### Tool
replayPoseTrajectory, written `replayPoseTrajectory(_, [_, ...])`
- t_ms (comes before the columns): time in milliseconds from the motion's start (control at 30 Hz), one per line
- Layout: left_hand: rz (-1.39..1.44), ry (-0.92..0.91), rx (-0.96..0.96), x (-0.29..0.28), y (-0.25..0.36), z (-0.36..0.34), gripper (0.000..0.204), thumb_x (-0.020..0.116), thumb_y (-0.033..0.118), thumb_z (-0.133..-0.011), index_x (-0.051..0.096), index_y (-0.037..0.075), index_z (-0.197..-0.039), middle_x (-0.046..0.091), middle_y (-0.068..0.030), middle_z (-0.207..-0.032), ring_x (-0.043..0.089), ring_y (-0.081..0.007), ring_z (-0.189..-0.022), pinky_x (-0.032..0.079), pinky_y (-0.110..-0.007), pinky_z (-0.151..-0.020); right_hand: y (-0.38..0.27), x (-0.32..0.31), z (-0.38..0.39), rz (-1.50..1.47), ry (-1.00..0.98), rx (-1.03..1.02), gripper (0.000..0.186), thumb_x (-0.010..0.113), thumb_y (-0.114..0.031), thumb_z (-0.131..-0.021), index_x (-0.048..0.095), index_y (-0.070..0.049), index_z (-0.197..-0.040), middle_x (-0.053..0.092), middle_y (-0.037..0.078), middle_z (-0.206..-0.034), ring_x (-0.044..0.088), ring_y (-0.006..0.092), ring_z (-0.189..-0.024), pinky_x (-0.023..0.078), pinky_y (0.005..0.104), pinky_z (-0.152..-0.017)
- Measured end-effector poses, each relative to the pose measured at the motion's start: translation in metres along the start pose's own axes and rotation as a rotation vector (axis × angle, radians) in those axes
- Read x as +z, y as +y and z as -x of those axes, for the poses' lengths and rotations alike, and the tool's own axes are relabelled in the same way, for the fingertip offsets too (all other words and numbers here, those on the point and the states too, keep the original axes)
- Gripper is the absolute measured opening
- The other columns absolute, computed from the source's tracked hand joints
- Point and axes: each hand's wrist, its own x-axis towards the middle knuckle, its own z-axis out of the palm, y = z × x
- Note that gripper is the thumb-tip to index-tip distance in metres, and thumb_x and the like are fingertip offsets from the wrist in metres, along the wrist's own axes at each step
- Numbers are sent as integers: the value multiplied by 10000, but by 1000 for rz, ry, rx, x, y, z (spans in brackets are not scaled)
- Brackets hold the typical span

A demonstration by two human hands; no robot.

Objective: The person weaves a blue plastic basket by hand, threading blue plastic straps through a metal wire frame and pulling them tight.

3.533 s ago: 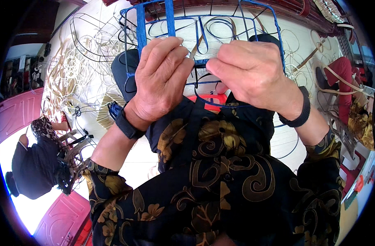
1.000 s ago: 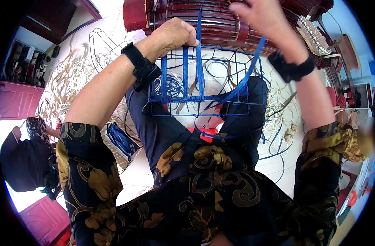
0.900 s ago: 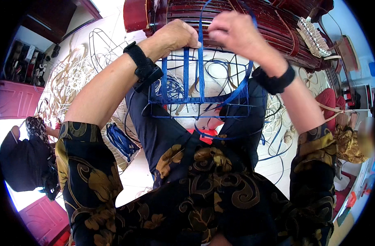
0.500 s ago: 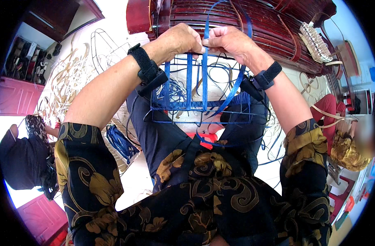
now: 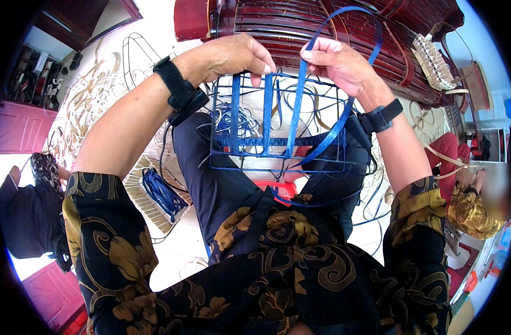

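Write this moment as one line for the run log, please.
left hand: grips wire frame top | right hand: pinches blue strip | frame: on lap, upright

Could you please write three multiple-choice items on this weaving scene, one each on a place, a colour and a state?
1. Where does the blue wire basket frame sit?
A. on a shelf
B. over the person's lap
C. on the far red bench

2. What colour is the flat plastic weaving strip?
A. blue
B. yellow
C. white

3. What is the right hand doing?
A. resting open on the floor
B. pinching the strip
C. gripping scissors

Answers:
1 B, the frame lies above the dark trousers.
2 A, the strip matches the frame's blue.
3 B, thumb and fingers close on the strip while the left hand holds the frame's top edge.
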Motion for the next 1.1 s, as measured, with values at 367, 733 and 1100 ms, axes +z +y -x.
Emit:
replayPoseTrajectory(367, [28,72,27,11,-3,-8,139,706,178,-891,767,58,-859,681,-4,-682,578,-63,-646,404,-253,-635,1,2,7,50,78,25,107,751,-169,-914,691,-80,-923,646,-29,-828,573,70,-752,491,231,-733])
replayPoseTrajectory(733, [6,81,-18,8,-1,-4,147,709,186,-896,764,55,-859,685,-11,-669,585,-82,-627,417,-276,-619,1,13,-1,154,101,20,123,746,-162,-915,672,-87,-851,616,-34,-772,537,63,-703,453,228,-683])
replayPoseTrajectory(1100, [42,20,2,5,-6,-6,174,669,123,-937,762,1,-1020,733,-41,-816,657,-89,-731,507,-225,-720,2,11,-10,222,32,31,132,742,-183,-921,674,-80,-875,612,-35,-773,545,62,-723,443,224,-694])
